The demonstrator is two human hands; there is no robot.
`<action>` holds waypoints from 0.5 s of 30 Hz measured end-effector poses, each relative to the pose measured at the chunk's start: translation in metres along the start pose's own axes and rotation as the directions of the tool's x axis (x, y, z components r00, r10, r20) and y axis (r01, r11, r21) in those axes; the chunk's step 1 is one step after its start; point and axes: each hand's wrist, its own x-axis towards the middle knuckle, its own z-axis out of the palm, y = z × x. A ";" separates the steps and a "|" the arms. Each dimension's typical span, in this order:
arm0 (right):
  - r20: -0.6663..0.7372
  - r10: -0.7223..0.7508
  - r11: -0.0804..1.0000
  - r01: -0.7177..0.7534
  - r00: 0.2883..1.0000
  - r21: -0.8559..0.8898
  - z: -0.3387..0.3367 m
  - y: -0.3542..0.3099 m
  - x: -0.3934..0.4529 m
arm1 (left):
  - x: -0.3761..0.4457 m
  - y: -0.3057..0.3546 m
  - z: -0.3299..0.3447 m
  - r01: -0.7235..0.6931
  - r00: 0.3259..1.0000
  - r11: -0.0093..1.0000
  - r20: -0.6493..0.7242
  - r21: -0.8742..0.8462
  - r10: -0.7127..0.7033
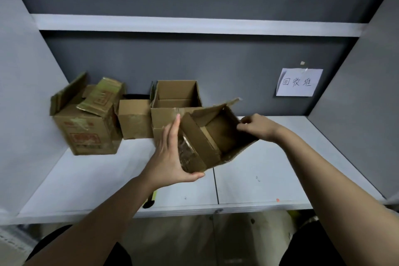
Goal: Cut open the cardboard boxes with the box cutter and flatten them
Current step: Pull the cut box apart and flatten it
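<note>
An open box is held tilted above the white desk, gripped by the left hand and pinched by the right hand; 3 boxes are placed by the grey partition.

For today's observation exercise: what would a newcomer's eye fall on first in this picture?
First, the open cardboard box held tilted above the white desk, the left hand cradling its taped side and the right hand pinching its far edge. Next, three more boxes stand back left, and a handwritten paper sign hangs on the wall at right.

Opened brown cardboard box, tilted, above white tabletop
</note>
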 end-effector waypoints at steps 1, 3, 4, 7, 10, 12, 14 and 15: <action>0.001 -0.003 0.996 0.003 1.000 0.092 -0.005 0.002 -0.002 | 0.000 -0.003 -0.001 0.015 1.000 1.000 -0.004 -0.016 -0.015; 0.028 -0.003 0.956 -0.006 1.000 0.292 -0.015 0.006 -0.008 | 0.000 -0.008 -0.005 0.049 0.999 0.996 -0.006 -0.078 -0.050; 0.043 -0.006 0.929 -0.010 0.999 0.369 -0.019 0.009 -0.011 | 0.000 -0.011 -0.006 0.067 0.998 0.989 -0.006 -0.129 -0.068; 0.091 -0.003 0.877 -0.041 0.996 0.479 -0.023 0.019 -0.015 | 0.003 -0.013 -0.009 0.083 0.996 0.967 -0.008 -0.240 -0.088; 0.158 0.023 0.789 -0.115 0.987 0.603 -0.017 0.032 -0.015 | 0.007 -0.011 -0.009 0.104 0.994 0.951 0.017 -0.290 -0.104; 0.197 0.037 0.687 -0.168 0.980 0.707 -0.013 0.040 -0.014 | 0.008 -0.010 -0.009 0.138 0.990 0.935 0.039 -0.326 -0.133; 0.248 0.013 0.625 -0.201 0.969 0.754 -0.008 0.043 -0.014 | 0.010 -0.009 -0.010 0.183 0.983 0.908 0.065 -0.376 -0.171; 0.273 -0.001 0.612 -0.215 0.962 0.761 -0.005 0.043 -0.015 | 0.010 -0.009 -0.010 0.206 0.979 0.892 0.084 -0.403 -0.188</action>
